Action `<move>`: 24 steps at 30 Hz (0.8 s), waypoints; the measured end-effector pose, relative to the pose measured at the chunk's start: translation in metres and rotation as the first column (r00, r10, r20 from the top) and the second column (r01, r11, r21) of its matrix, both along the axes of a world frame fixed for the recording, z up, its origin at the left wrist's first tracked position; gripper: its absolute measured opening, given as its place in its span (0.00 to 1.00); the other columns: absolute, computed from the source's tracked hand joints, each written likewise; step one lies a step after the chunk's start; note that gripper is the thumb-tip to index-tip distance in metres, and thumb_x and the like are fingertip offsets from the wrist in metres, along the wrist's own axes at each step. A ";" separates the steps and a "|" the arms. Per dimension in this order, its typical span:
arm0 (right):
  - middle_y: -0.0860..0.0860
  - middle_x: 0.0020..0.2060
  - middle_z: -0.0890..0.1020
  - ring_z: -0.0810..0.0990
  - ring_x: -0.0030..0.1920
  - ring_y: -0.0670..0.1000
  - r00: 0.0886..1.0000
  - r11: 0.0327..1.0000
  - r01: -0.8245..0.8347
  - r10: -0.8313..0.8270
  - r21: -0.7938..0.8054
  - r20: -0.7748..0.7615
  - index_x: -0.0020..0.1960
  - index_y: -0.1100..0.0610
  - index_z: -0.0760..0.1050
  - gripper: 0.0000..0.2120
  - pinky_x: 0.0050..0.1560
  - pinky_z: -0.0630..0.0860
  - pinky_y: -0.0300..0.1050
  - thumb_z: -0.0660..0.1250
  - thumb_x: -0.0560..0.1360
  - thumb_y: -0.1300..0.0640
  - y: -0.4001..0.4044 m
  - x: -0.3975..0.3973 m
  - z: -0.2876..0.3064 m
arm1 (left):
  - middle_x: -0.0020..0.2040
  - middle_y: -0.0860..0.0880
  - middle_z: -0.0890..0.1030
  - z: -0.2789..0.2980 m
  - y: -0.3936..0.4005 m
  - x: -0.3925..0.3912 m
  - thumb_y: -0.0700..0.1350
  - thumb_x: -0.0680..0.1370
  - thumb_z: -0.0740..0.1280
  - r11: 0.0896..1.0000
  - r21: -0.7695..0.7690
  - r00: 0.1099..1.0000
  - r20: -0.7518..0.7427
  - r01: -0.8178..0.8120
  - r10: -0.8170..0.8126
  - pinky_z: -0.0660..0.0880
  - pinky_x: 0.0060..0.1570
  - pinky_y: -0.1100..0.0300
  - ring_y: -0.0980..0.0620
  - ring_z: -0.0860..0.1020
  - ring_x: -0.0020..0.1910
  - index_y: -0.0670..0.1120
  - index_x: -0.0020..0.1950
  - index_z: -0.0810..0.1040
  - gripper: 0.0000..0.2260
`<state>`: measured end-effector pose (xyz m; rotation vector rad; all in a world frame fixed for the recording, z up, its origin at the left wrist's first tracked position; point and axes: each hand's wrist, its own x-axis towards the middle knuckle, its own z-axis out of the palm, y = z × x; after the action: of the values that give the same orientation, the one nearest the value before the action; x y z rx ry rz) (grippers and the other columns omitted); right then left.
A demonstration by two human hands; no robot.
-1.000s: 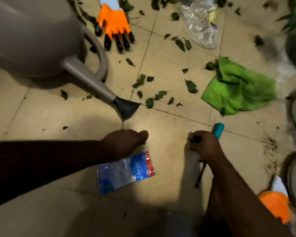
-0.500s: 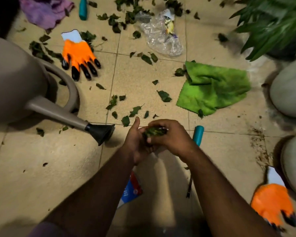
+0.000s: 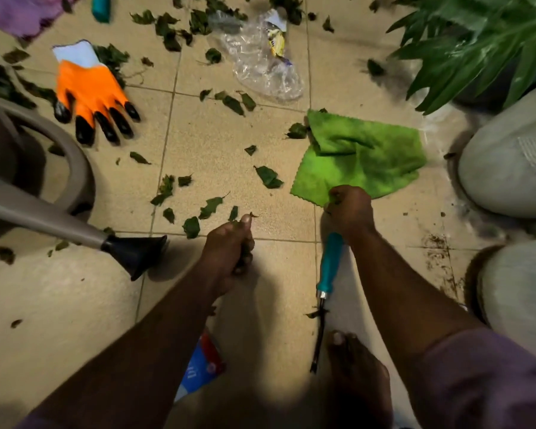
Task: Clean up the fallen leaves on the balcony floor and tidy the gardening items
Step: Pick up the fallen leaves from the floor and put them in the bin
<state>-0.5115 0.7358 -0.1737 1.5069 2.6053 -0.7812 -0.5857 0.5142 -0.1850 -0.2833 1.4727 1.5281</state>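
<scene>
Leaf-gathering: left hand [image 3: 229, 243] curled closed around collected leaves; right hand [image 3: 348, 209] pinches a leaf at the green cloth [image 3: 369, 159] edge. Remaining fallen leaves [image 3: 211, 207] lie at twelve o'clock — sweep inward (keeping the left grip tight), then bag.

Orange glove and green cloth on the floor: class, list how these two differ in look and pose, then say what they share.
1. The orange glove has black fingertips and a white cuff; the green cloth is one colour.
2. The glove lies flat and spread; the cloth is crumpled and folded over.
3. The glove lies untouched; the right hand is at the cloth's near edge.
Shared: both lie on the tiles among fallen leaves.
</scene>
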 end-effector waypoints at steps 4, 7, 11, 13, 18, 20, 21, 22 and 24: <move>0.61 0.53 0.80 0.78 0.54 0.61 0.989 0.980 -0.130 0.139 0.151 -0.048 0.55 0.61 0.81 0.15 0.54 0.73 0.47 0.66 0.71 0.68 -0.003 -0.001 0.005 | 0.43 0.56 0.79 -0.005 -0.042 0.000 0.50 0.80 0.62 0.831 -0.477 0.541 -0.635 0.287 -0.551 0.76 0.38 0.59 0.56 0.77 0.40 0.56 0.50 0.77 0.04; 0.61 0.52 0.80 0.78 0.53 0.59 0.946 0.963 -0.167 0.216 0.210 -0.242 0.56 0.62 0.80 0.16 0.54 0.69 0.41 0.65 0.70 0.70 -0.019 -0.011 0.020 | 0.57 0.55 0.78 -0.002 -0.080 0.007 0.52 0.80 0.61 0.587 -0.728 0.171 -0.567 0.353 -0.806 0.78 0.46 0.58 0.53 0.78 0.51 0.57 0.67 0.70 0.15; 0.59 0.54 0.81 0.78 0.56 0.57 0.909 0.935 -0.339 0.354 0.103 -0.221 0.57 0.60 0.80 0.19 0.58 0.71 0.44 0.64 0.68 0.71 -0.042 -0.058 0.012 | 0.53 0.50 0.81 -0.015 -0.108 0.010 0.63 0.71 0.57 0.551 -0.737 -0.077 -0.623 0.391 -0.778 0.79 0.42 0.55 0.49 0.81 0.46 0.58 0.63 0.64 0.22; 0.59 0.57 0.79 0.76 0.59 0.58 0.898 0.914 -0.401 0.406 0.067 -0.167 0.61 0.58 0.78 0.22 0.60 0.71 0.46 0.65 0.68 0.70 -0.046 -0.080 0.008 | 0.45 0.52 0.81 -0.022 -0.112 0.008 0.63 0.70 0.57 0.537 -0.777 -0.244 -0.620 0.329 -0.746 0.79 0.34 0.59 0.52 0.81 0.39 0.54 0.57 0.68 0.20; 0.63 0.56 0.72 0.75 0.54 0.63 0.817 0.819 -0.574 0.573 -0.006 0.063 0.63 0.58 0.75 0.23 0.52 0.72 0.45 0.60 0.70 0.71 -0.060 -0.101 -0.009 | 0.42 0.49 0.80 -0.036 -0.116 0.014 0.56 0.72 0.65 0.616 -0.738 -0.439 -0.666 0.275 -0.603 0.75 0.30 0.60 0.52 0.79 0.36 0.50 0.52 0.70 0.14; 0.62 0.52 0.75 0.76 0.52 0.61 0.828 0.829 -0.560 0.559 0.005 0.044 0.55 0.60 0.79 0.17 0.49 0.72 0.45 0.60 0.70 0.72 -0.066 -0.101 -0.010 | 0.42 0.49 0.80 -0.040 -0.115 0.015 0.54 0.67 0.75 0.641 -0.726 -0.406 -0.680 0.250 -0.611 0.75 0.31 0.60 0.51 0.79 0.36 0.49 0.51 0.70 0.20; 0.60 0.49 0.79 0.78 0.51 0.59 0.824 0.824 -0.566 0.566 -0.013 0.025 0.50 0.61 0.80 0.15 0.48 0.72 0.44 0.62 0.68 0.72 -0.069 -0.100 -0.011 | 0.42 0.49 0.80 -0.039 -0.113 0.016 0.53 0.65 0.78 0.637 -0.733 -0.380 -0.674 0.239 -0.633 0.75 0.30 0.59 0.51 0.79 0.35 0.49 0.51 0.70 0.23; 0.59 0.46 0.82 0.80 0.49 0.57 0.814 0.813 -0.580 0.581 -0.048 -0.004 0.46 0.61 0.82 0.13 0.47 0.73 0.42 0.64 0.66 0.72 -0.075 -0.099 -0.010 | 0.42 0.49 0.80 -0.040 -0.112 0.017 0.53 0.64 0.78 0.642 -0.735 -0.378 -0.670 0.219 -0.639 0.75 0.30 0.59 0.51 0.78 0.35 0.49 0.51 0.70 0.24; 0.57 0.42 0.83 0.81 0.46 0.54 0.802 0.795 -0.597 0.594 -0.108 -0.064 0.44 0.60 0.83 0.13 0.47 0.75 0.41 0.66 0.65 0.72 -0.087 -0.094 -0.010 | 0.42 0.50 0.80 -0.041 -0.111 0.021 0.55 0.64 0.78 0.636 -0.745 -0.370 -0.659 0.201 -0.655 0.75 0.30 0.60 0.52 0.78 0.35 0.50 0.51 0.69 0.24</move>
<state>-0.6058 0.6490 -0.1837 0.5615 2.7309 -0.8530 -0.5649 0.4034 -0.2262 1.6951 2.4888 0.4172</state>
